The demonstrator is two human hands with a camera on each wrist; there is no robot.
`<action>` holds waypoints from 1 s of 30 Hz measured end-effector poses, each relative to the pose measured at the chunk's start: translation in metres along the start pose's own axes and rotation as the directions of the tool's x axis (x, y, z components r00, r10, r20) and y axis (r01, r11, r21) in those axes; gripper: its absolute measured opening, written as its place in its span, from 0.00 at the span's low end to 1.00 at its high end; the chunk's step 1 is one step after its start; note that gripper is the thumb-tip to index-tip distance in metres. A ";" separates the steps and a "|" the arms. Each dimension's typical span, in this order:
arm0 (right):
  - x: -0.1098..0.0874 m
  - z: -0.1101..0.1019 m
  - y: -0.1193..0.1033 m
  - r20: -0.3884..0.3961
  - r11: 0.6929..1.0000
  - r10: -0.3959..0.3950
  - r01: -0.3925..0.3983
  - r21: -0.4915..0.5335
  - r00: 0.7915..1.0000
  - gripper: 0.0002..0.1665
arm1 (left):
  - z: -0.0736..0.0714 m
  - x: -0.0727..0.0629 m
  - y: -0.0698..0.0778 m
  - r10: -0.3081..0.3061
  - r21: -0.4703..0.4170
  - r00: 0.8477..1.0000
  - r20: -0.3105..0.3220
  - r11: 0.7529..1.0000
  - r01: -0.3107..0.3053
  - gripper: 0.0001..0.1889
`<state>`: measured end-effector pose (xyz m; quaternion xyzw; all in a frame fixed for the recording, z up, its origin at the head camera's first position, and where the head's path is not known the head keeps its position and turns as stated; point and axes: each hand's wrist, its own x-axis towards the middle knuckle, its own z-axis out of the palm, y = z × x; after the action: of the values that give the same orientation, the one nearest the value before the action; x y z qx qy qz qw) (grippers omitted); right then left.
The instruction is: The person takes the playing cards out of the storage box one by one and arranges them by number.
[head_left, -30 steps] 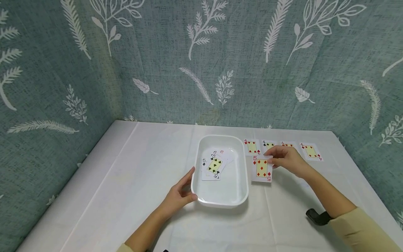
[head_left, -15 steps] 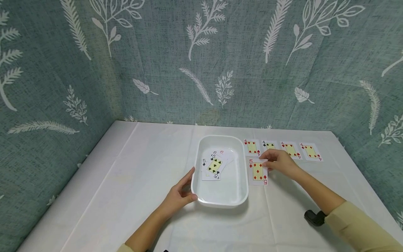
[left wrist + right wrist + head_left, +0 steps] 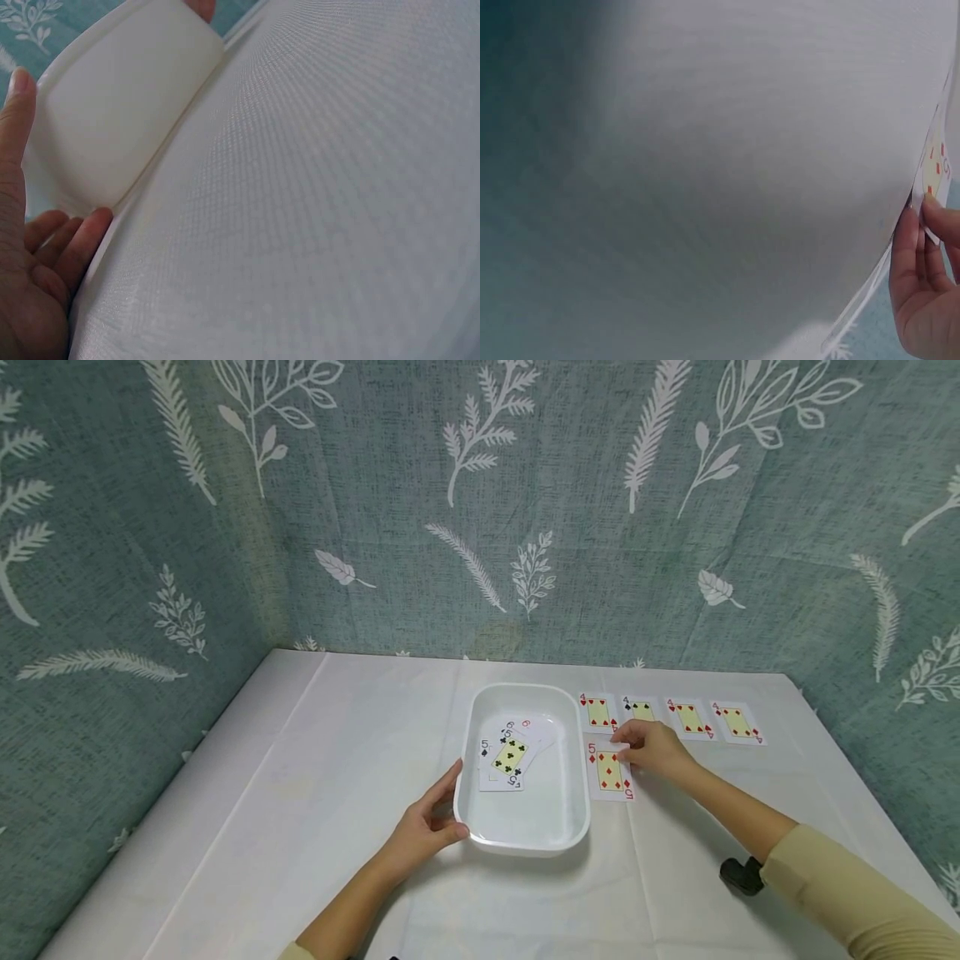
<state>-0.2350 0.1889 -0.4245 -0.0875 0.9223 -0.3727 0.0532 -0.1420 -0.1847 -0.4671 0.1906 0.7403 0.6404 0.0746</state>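
My left hand (image 3: 420, 828) grips the lower left corner of a white plastic tray (image 3: 528, 837), thumb at the near edge and fingers along the side. In the left wrist view, fingertips (image 3: 96, 225) sit low at the tray's base. A few playing cards lie inside, the five of clubs (image 3: 510, 756) on top, overlapping a five of spades (image 3: 485, 781) and sixes. Right of the tray, my right hand (image 3: 654, 747) pinches the five of diamonds (image 3: 609, 772) by its upper right edge. That playing card is face up, close over the tablecloth, as the right wrist view also shows between thumb and fingers.
A row of fours lies face up behind my right hand, from a four of hearts (image 3: 597, 712) by the tray to a four of diamonds (image 3: 737, 722). White cloth (image 3: 360, 735) covers the table. Leaf-patterned green fabric (image 3: 390, 510) stands behind and at the left.
My right hand has moved left and slightly nearer with the five of diamonds, bringing it down beside the tray and uncovering more of the fours. My left hand and the tray have stayed put.
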 end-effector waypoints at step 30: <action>-0.001 0.002 -0.001 -0.040 0.989 -0.016 0.010 -0.149 0.999 0.24 | 0.000 0.001 -0.001 -0.014 0.034 1.000 -0.011 0.999 0.015 0.45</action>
<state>-0.2334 0.1872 -0.4253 -0.0896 0.9478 -0.3049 0.0251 -0.1430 -0.1843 -0.4684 0.1828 0.7528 0.6283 0.0719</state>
